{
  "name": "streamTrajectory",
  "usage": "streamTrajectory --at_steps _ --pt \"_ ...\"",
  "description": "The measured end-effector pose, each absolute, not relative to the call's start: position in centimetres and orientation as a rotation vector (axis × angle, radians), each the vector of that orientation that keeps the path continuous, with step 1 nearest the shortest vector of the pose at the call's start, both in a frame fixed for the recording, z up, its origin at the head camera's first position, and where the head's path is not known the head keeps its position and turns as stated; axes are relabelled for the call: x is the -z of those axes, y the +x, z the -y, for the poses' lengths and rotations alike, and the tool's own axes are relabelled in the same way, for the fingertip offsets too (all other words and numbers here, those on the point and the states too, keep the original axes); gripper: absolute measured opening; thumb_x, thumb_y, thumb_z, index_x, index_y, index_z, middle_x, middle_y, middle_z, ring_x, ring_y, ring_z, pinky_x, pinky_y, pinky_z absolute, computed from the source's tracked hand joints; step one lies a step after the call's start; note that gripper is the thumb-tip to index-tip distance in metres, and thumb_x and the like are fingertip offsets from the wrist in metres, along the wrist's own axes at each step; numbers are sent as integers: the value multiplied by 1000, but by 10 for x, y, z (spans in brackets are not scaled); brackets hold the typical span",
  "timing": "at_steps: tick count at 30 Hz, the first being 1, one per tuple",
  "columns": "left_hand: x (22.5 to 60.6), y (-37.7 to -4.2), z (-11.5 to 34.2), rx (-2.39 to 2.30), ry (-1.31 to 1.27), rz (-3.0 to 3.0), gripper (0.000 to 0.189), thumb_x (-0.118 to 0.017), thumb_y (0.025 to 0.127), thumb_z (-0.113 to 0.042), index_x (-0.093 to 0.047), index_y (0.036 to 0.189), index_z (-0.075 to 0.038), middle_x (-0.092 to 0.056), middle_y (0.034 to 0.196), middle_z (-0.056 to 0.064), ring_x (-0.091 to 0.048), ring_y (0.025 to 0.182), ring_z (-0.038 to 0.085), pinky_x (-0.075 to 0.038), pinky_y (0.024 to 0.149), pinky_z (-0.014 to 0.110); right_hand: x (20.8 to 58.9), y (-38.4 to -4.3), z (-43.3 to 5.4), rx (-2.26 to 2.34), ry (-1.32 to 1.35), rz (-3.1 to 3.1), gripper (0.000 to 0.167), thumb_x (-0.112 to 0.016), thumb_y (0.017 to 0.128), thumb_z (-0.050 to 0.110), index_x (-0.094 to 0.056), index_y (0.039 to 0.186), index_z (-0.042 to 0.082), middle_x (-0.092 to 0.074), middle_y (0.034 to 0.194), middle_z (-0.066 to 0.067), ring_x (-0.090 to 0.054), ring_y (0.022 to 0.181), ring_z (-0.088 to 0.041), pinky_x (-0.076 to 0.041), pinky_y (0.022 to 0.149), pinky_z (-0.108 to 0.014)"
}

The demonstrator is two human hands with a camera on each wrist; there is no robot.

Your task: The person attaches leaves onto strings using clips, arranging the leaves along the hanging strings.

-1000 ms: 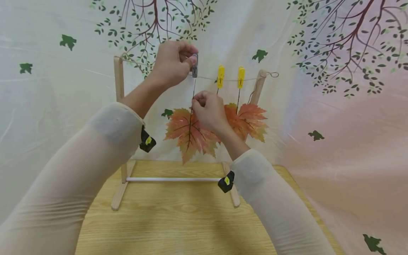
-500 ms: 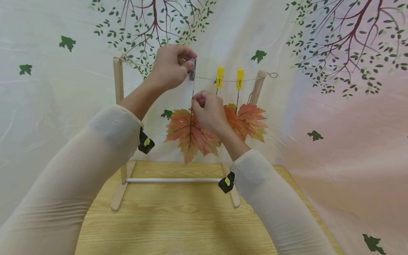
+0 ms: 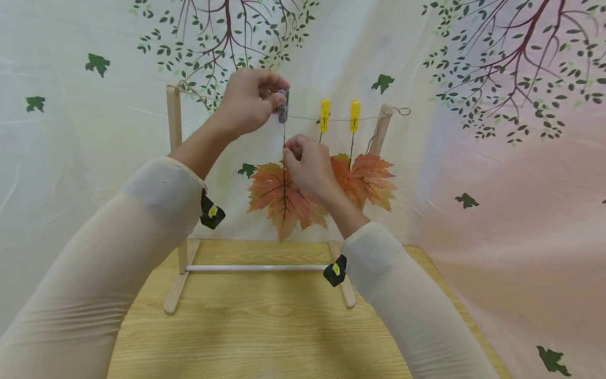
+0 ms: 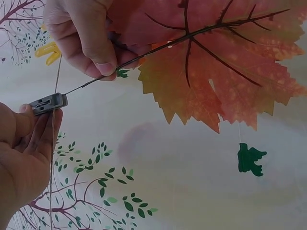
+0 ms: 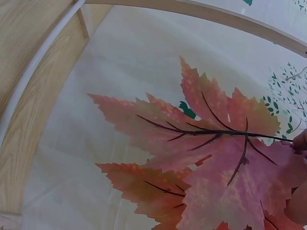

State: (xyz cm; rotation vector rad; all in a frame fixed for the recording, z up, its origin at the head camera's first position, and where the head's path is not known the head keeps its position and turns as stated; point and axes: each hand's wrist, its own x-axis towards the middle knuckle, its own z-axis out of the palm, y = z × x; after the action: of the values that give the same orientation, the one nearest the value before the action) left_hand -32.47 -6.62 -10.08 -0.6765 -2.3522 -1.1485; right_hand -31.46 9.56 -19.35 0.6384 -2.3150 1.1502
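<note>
My left hand (image 3: 251, 102) pinches a grey clothespin (image 3: 283, 108) at the string (image 3: 305, 118). In the left wrist view the clothespin (image 4: 48, 104) sits across the string, and the thin tip of a leaf stem meets its end. Below it, my right hand (image 3: 310, 163) pinches that dark stem between thumb and fingers. An orange-red artificial maple leaf (image 3: 279, 197) hangs from the stem, partly behind the right hand. In the right wrist view this leaf (image 5: 225, 143) overlaps another one, with only a bit of the hand at the right edge.
Two yellow clothespins (image 3: 324, 115) on the string hold more maple leaves (image 3: 371, 181) by their stems. The string spans two wooden posts (image 3: 174, 118), joined low down by a white rod (image 3: 255, 268). The stand is on a wooden table (image 3: 246, 331), before a printed curtain (image 3: 497, 252).
The left hand and grey clothespin have shifted slightly down and left. The leaf has swung a little, its stem now nearly vertical. The right hand stays almost still on the stem.
</note>
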Motion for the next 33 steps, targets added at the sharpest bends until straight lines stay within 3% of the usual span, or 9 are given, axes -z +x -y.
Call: streamTrajectory --at_steps 12,22,33 --pt "98 -325 65 1148 -678 2370 26 -57 106 -13 -67 129 -7 -68 117 5 -66 96 14 -52 77 24 188 -313 -93 -1167 629 2285 16 -58 105 13 -67 109 1 -65 83 -8 -55 70 -19 -48 61 -26" --pt "97 -324 66 1179 -631 2377 27 -56 106 -16 -66 131 -8 -68 120 4 -65 97 12 -53 82 23 194 -312 -90 -1148 628 2270 15 -58 104 12 -67 105 0 -66 81 -7 -57 68 -18 -49 60 -26" --pt "98 -325 68 1181 -665 2383 26 -57 106 -14 -66 130 -7 -67 116 5 -68 96 13 -53 80 24 194 -313 -88 -1131 641 2236 16 -58 105 12 -67 107 -1 -66 81 -8 -56 68 -18 -48 60 -26"
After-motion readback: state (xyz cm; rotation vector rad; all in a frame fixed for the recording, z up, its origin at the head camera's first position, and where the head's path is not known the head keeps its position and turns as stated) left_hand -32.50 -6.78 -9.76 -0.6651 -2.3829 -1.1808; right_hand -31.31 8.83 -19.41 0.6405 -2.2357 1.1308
